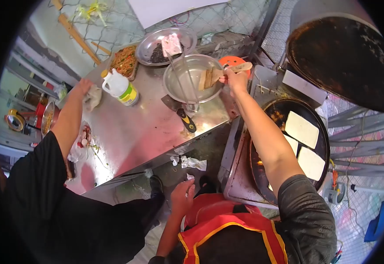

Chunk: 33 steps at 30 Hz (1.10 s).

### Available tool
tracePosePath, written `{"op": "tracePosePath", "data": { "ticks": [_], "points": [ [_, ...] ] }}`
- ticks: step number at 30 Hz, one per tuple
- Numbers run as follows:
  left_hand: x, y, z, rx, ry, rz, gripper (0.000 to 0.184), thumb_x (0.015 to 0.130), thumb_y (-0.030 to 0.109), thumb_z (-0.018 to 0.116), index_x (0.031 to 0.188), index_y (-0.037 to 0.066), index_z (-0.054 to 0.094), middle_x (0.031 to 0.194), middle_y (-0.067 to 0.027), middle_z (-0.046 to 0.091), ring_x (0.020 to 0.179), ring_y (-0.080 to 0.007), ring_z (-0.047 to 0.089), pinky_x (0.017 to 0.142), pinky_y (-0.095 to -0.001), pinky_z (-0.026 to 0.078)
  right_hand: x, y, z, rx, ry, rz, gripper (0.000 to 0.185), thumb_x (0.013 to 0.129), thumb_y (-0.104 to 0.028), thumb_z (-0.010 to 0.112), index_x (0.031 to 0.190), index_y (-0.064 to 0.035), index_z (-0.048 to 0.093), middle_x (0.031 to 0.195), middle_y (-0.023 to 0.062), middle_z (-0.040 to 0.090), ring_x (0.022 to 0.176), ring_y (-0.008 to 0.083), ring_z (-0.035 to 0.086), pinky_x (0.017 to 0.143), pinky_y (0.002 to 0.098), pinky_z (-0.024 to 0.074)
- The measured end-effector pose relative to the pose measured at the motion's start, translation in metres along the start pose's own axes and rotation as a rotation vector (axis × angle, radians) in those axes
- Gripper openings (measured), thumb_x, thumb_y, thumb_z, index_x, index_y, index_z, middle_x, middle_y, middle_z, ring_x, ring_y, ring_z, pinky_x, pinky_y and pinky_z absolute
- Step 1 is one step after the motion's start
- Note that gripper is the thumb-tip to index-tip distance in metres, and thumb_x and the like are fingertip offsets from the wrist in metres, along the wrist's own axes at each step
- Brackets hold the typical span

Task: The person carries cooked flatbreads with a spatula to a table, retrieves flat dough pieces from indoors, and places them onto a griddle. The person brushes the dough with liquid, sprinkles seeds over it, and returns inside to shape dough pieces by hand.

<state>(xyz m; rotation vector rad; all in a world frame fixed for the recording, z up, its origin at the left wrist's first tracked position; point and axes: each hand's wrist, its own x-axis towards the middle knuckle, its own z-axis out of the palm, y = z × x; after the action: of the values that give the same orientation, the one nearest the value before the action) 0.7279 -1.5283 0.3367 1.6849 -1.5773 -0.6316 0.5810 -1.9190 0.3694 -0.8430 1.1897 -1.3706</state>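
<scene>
My right hand [236, 81] is closed around the handle of a wide wooden brush [209, 78]. The brush head is over the metal bowl [170, 90], which holds a clear liquid; whether the bristles touch it I cannot tell. Low in front of my apron, my left hand [182, 197] has its fingers curled in. A small white bit shows at its fingertips, too small to name. To my right, several pale flat dough sheets [302, 129] lie on the round black griddle [326, 145], partly behind my forearm.
A co-worker's hand [84, 86] touches a plastic bag [93, 97] at the left. On the metal table [130, 125] are a white jug [120, 88], a black-handled scraper [185, 121], a food tray [123, 62] and another bowl [145, 42]. The griddle's lid [341, 61] stands raised.
</scene>
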Motion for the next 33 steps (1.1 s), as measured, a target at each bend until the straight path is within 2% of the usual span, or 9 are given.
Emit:
{"op": "tracePosePath", "data": {
  "ticks": [7,17,21,24,26,27,29,30,33],
  "points": [
    [0.017,0.021,0.017,0.012,-0.148,0.121,0.019,0.083,0.006,0.057,0.101,0.002,0.061,0.094,-0.0149,0.063,0.086,-0.0315,0.061,0.076,-0.0374,0.048,-0.029,0.008,-0.117,0.722,-0.013,0.2,0.019,0.081,-0.002,0.06,0.098,0.0062,0.056,0.08,0.0107,0.059,0.061,0.0215,0.061,0.06,0.0304,0.0564],
    [0.028,0.069,0.084,-0.017,-0.388,0.244,0.021,0.082,0.007,0.058,0.103,0.002,0.061,0.094,-0.0147,0.063,0.085,-0.0308,0.061,0.074,-0.037,0.049,-0.164,0.043,-0.353,0.049,0.48,0.135,0.017,0.084,-0.005,0.057,0.099,0.0015,0.06,0.075,0.007,0.059,0.061,0.0131,0.059,0.053,0.0214,0.0465],
    [0.025,0.081,0.097,-0.03,-0.406,0.302,0.021,0.081,0.007,0.059,0.102,0.003,0.061,0.093,-0.0139,0.063,0.083,-0.0307,0.061,0.073,-0.037,0.049,-0.163,0.049,-0.462,-0.14,0.649,-0.13,0.015,0.084,-0.005,0.054,0.096,0.0023,0.059,0.074,0.0071,0.06,0.058,0.0107,0.056,0.05,0.0218,0.0449],
    [0.018,0.081,0.104,-0.015,-0.431,0.303,0.021,0.081,0.007,0.059,0.102,0.003,0.061,0.092,-0.0132,0.063,0.083,-0.0305,0.061,0.073,-0.0372,0.049,-0.161,0.014,-0.464,-0.819,0.586,-0.186,0.021,0.085,-0.009,0.052,0.101,0.0018,0.06,0.079,0.01,0.062,0.065,0.0189,0.06,0.063,0.0308,0.0504],
    [0.015,0.082,0.106,-0.001,-0.453,0.312,0.021,0.081,0.007,0.059,0.101,0.003,0.061,0.093,-0.0128,0.063,0.083,-0.0303,0.061,0.073,-0.0373,0.049,-0.158,0.001,-0.405,-1.401,0.391,-0.661,0.021,0.082,-0.009,0.052,0.098,-0.0028,0.064,0.09,0.0127,0.063,0.08,0.0269,0.06,0.077,0.0343,0.0478],
    [0.014,0.083,0.105,0.001,-0.457,0.3,0.021,0.081,0.007,0.059,0.101,0.003,0.061,0.093,-0.0127,0.063,0.084,-0.0304,0.061,0.073,-0.0375,0.049,-0.154,0.015,-0.375,-1.084,0.37,-0.466,0.022,0.078,-0.007,0.053,0.096,-0.0064,0.066,0.095,0.0141,0.061,0.089,0.0317,0.056,0.083,0.0354,0.0438],
    [0.014,0.085,0.103,0.008,-0.465,0.278,0.021,0.081,0.006,0.059,0.102,0.004,0.061,0.093,-0.0127,0.063,0.084,-0.0307,0.061,0.074,-0.0377,0.049,-0.139,0.057,-0.337,-0.837,-0.053,-0.66,0.022,0.078,-0.005,0.049,0.097,-0.0053,0.062,0.087,0.0152,0.061,0.087,0.0302,0.056,0.082,0.039,0.0443],
    [0.014,0.085,0.101,0.009,-0.449,0.29,0.021,0.081,0.006,0.059,0.102,0.003,0.061,0.094,-0.013,0.063,0.084,-0.0309,0.061,0.074,-0.0378,0.049,-0.155,0.05,-0.3,-0.837,-0.134,-0.266,0.021,0.079,-0.006,0.047,0.096,-0.0037,0.059,0.093,0.0145,0.06,0.087,0.0291,0.056,0.085,0.0406,0.0444],
    [0.011,0.083,0.097,0.005,-0.416,0.302,0.022,0.081,0.006,0.058,0.103,0.003,0.06,0.094,-0.0141,0.063,0.084,-0.0317,0.06,0.074,-0.0381,0.049,-0.185,0.052,-0.243,-1.342,-0.175,-0.501,0.018,0.086,-0.014,0.046,0.097,-0.0079,0.059,0.103,0.0142,0.056,0.088,0.028,0.057,0.075,0.0397,0.048]
  ]
}}
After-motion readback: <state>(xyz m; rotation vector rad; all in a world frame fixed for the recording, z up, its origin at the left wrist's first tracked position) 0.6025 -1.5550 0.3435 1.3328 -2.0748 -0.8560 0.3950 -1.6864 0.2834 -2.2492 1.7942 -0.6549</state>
